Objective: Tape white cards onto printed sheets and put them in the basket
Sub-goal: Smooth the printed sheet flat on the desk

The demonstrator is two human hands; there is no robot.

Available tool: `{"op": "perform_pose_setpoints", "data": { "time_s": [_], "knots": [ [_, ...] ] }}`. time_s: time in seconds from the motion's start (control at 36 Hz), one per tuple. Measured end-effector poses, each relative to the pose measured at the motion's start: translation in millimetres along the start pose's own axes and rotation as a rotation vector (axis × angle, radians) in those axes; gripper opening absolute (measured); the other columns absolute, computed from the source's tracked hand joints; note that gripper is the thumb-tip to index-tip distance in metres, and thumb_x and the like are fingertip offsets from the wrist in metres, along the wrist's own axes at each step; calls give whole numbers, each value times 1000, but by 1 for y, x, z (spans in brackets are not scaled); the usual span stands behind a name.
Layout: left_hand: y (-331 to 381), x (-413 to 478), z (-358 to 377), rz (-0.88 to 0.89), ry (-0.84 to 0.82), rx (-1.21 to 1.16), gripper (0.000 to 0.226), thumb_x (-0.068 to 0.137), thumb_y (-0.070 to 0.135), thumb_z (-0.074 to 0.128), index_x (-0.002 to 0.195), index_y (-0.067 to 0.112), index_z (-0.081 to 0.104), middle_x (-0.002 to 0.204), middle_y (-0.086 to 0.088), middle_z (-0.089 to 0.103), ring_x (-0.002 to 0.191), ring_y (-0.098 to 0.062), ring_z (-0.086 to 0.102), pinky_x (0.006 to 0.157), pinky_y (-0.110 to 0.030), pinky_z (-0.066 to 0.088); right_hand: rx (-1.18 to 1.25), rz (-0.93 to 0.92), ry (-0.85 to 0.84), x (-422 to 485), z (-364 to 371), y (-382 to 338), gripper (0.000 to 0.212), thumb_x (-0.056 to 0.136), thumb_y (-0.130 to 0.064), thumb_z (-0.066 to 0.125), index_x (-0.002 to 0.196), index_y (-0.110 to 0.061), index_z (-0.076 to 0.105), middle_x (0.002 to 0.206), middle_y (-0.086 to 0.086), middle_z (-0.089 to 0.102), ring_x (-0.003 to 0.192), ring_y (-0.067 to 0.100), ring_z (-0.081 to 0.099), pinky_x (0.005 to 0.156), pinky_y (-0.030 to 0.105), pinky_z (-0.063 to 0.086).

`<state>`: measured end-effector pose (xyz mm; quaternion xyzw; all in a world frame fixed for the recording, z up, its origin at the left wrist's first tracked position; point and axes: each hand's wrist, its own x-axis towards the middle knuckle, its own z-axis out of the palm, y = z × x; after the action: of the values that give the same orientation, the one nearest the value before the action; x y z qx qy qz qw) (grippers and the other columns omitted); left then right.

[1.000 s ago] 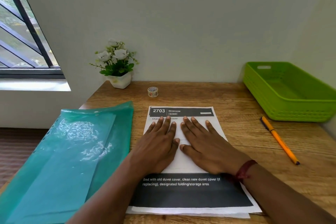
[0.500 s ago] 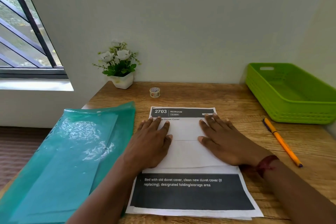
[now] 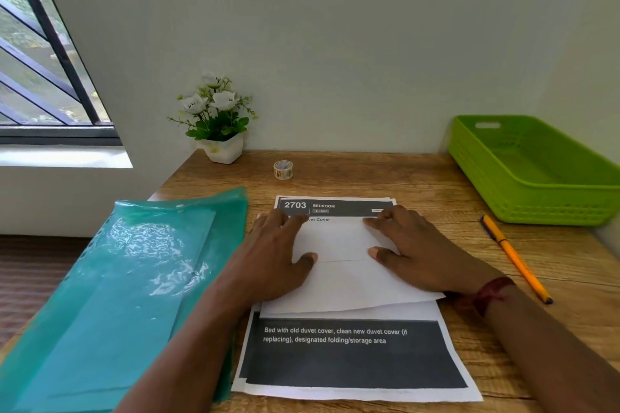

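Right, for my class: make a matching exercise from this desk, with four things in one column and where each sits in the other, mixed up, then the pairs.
Things
1. tape roll
2. basket
3. pencil
4. folder

Places
A. left of the printed sheet
B. far right corner of the desk
C. beyond the sheet's top edge, near the wall
D. right of the sheet, nearer than the basket

Pairs: 1-C, 2-B, 3-D, 4-A
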<state>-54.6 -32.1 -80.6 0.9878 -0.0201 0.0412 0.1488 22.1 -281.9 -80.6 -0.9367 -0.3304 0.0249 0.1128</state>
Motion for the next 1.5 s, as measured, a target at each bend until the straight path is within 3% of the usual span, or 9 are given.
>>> {"op": "perform_pose_setpoints", "data": {
  "time_s": [0.22, 0.5, 0.72, 0.94, 1.08, 1.19, 1.28, 1.39, 1.5],
  "knots": [
    [2, -1, -3, 13, -48, 18, 72, 96, 53, 48, 155, 34, 11, 158, -1, 23, 148, -27, 13, 120, -42, 9, 4, -5, 25, 6, 4, 5, 62, 97, -49, 43, 152, -27, 23, 131, -6, 30, 125, 15, 30, 110, 34, 27],
    [-4, 6, -1, 57, 62, -9, 74, 89, 56, 57, 151, 34, 22, 147, 3, 35, 137, -20, 28, 113, -37, 28, -12, -15, 54, 8, 3, 5, 62, 97, -47, 46, 152, -25, 26, 128, -6, 30, 117, 10, 25, 107, 33, 26],
    [-10, 9, 0, 136, 192, -54, 80, 77, 57, 71, 144, 31, 36, 124, 7, 33, 119, -12, 34, 99, -31, 42, 52, -23, 80, 9, 6, 5, 80, 81, -57, 37, 153, -28, 19, 148, -7, 16, 139, 14, 9, 116, 37, 15],
    [-5, 5, -4, 174, 342, -124, 75, 74, 40, 83, 138, 32, 45, 128, 6, 30, 104, -7, 37, 84, -20, 38, 24, -150, 335, 7, 1, 3, 74, 80, -51, 60, 146, -22, 40, 123, -3, 39, 117, 16, 34, 96, 30, 30],
    [-2, 4, -8, 224, 530, -163, 72, 71, 28, 87, 134, 25, 52, 122, 3, 45, 91, -5, 46, 71, -29, 52, 45, -205, 559, 8, -6, -1, 59, 78, -31, 79, 131, -16, 58, 109, 1, 50, 98, 15, 44, 81, 29, 38],
    [0, 3, -11, 247, 650, -282, 88, 67, 20, 89, 142, 24, 42, 113, 6, 55, 87, 1, 48, 73, -6, 44, 86, -257, 680, 7, -9, -4, 47, 73, -12, 84, 117, -11, 69, 90, 1, 54, 75, 18, 53, 62, 27, 44],
    [-1, 3, -12, 212, 629, -379, 95, 66, 23, 88, 143, 35, 34, 107, 13, 59, 81, 0, 58, 70, -7, 48, 124, -269, 725, 6, -11, -5, 35, 72, -6, 84, 106, -10, 75, 83, 0, 57, 67, 20, 57, 56, 34, 50],
    [-6, 3, -12, 254, 591, -279, 43, 74, 21, 83, 114, 21, 70, 96, 9, 71, 78, 0, 65, 69, -12, 53, 145, -271, 715, 4, -11, -7, 20, 72, -8, 84, 90, -13, 78, 78, -3, 57, 64, 13, 54, 55, 25, 44],
    [-5, 4, -10, 318, 555, -159, 17, 77, 11, 82, 92, 19, 78, 90, 4, 76, 77, -6, 68, 69, -26, 58, 99, -266, 659, 5, -9, -8, 15, 73, -10, 83, 86, -16, 78, 80, -4, 60, 64, 15, 58, 51, 33, 50]
  ]
}}
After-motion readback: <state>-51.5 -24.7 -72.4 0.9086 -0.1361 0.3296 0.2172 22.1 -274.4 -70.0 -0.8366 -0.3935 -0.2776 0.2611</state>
